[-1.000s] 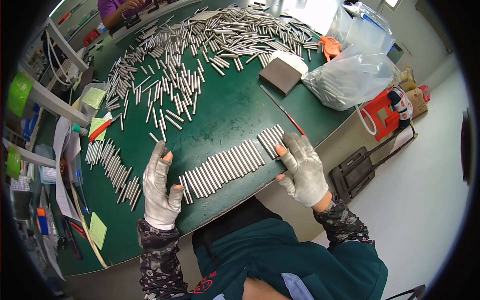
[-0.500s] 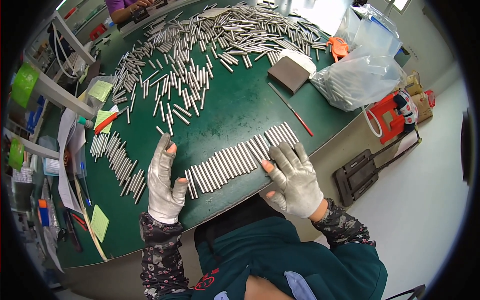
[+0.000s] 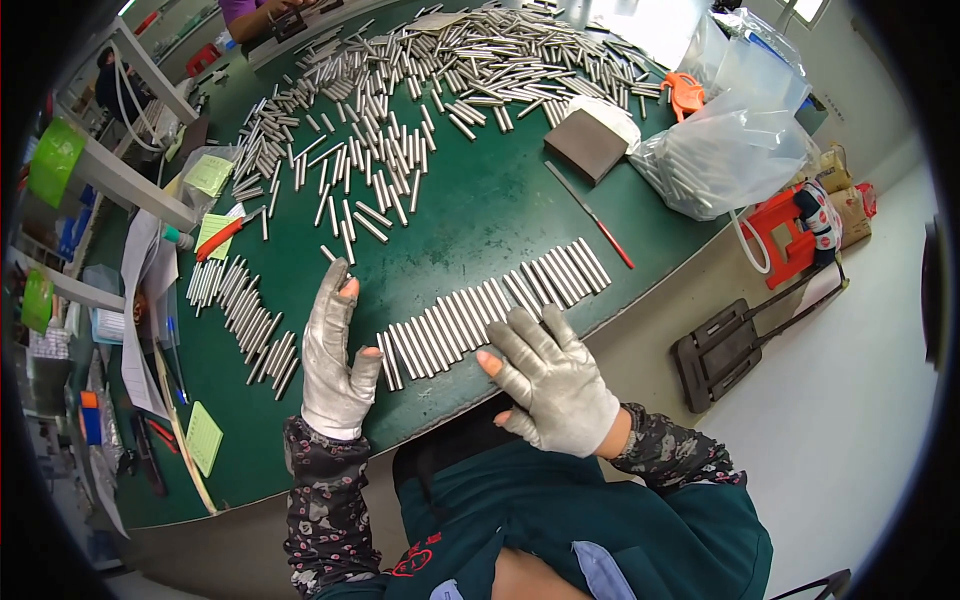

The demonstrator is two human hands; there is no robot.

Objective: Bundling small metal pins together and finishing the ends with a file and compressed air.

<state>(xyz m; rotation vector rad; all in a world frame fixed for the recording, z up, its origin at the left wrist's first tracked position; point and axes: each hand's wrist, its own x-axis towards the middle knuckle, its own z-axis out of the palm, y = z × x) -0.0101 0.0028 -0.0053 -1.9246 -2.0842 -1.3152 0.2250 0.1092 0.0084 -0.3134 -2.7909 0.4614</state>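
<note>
A slanting row of steel pins lies side by side along the near edge of the green table. At its left end stands my left hand, in a grey-white glove with bare fingertips, its thumb beside the first pin and its fingers stretched forward. My right hand, gloved alike, is spread flat with its fingertips over the near ends of pins right of the row's middle. Neither hand holds anything. Left of my left hand lies a smaller group of pins.
A big loose heap of pins covers the far table. To the right are a dark block, a red-handled file, an orange tool and a plastic bag of pins. Orange-handled pliers lie left. Another person's hand shows at the back.
My right hand has moved left and nearer to me, from the row's right end toward its middle. My left hand stays at the left end. The whole view has shifted slightly.
</note>
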